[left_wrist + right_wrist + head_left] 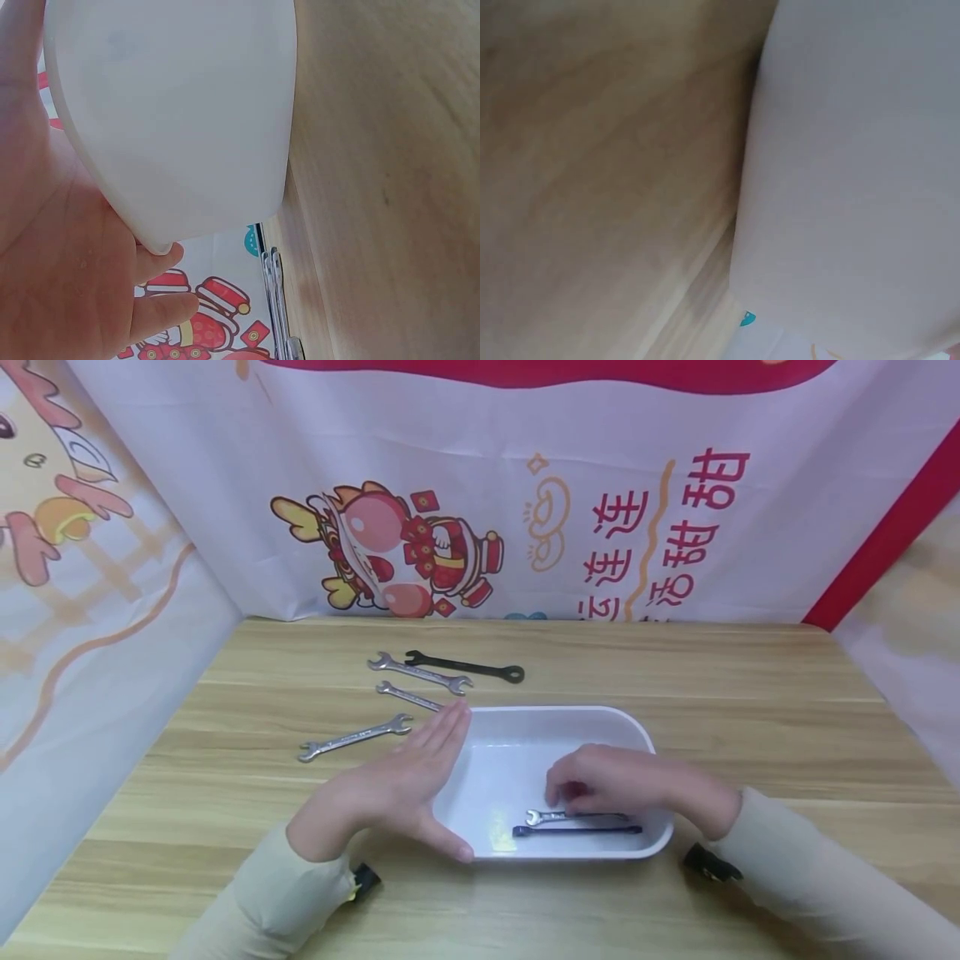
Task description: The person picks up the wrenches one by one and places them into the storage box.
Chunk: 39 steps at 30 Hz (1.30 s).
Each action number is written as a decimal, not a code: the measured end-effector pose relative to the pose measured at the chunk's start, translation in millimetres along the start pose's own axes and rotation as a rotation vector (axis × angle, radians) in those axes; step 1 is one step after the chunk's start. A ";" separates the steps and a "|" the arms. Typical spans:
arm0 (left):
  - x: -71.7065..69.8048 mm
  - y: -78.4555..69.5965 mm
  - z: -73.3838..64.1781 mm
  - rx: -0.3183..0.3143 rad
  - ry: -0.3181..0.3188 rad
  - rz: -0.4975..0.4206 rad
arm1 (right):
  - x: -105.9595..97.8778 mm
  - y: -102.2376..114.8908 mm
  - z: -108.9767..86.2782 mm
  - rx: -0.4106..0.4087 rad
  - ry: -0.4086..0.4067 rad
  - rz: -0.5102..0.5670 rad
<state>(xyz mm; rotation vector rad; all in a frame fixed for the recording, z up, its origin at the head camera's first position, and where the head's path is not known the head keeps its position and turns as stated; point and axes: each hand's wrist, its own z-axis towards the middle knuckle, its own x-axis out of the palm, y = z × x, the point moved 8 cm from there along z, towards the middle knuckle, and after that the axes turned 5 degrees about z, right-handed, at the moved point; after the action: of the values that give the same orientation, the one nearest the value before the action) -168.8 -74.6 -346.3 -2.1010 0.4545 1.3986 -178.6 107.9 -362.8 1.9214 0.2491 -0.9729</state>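
A white rectangular tub (487, 777) with rounded corners stands on the table. My left hand (408, 781) lies spread along its left end, fingers straight and thumb stretched toward the near corner; in the left wrist view the palm is against the tub's rim (82, 157). My right hand (607, 779) reaches over the right end into the tub, fingers bent down. Below them lies a small silver wrench (536, 817), its middle overlapped by the fingertips; I cannot tell whether they pinch it. Beside it, along the near wall, lies a dark wrench (577, 832). The tub's outer wall (840, 180) fills much of the right wrist view, hiding the right hand.
Beyond and left of the tub, a black wrench (465, 666), a double-ended silver wrench (423, 674), a smaller silver wrench (405, 695) and another silver wrench (352, 740) lie on the wooden table (750, 710). A printed cloth (480, 460) hangs behind.
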 end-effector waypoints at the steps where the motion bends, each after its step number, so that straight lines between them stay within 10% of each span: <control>1: -0.1 0.0 0.0 0.001 -0.001 0.001 | -0.4 -0.4 -0.2 0.001 -0.002 0.002; 23: -1.8 -1.5 0.0 0.019 0.001 0.020 | -52.4 8.2 -74.1 -0.079 -0.423 -0.134; 30: -1.5 -0.7 0.8 0.010 0.010 0.020 | -44.6 -14.9 -87.0 0.064 -0.392 -0.138; 39: -1.6 -1.0 0.7 0.008 0.009 0.008 | -27.6 -27.7 -85.3 0.012 -0.323 -0.086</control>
<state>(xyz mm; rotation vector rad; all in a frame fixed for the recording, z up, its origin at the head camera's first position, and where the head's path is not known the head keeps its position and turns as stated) -169.3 -73.5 -344.8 -2.1019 0.4714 1.3903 -166.8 198.2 -340.0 1.7439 0.1388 -1.3260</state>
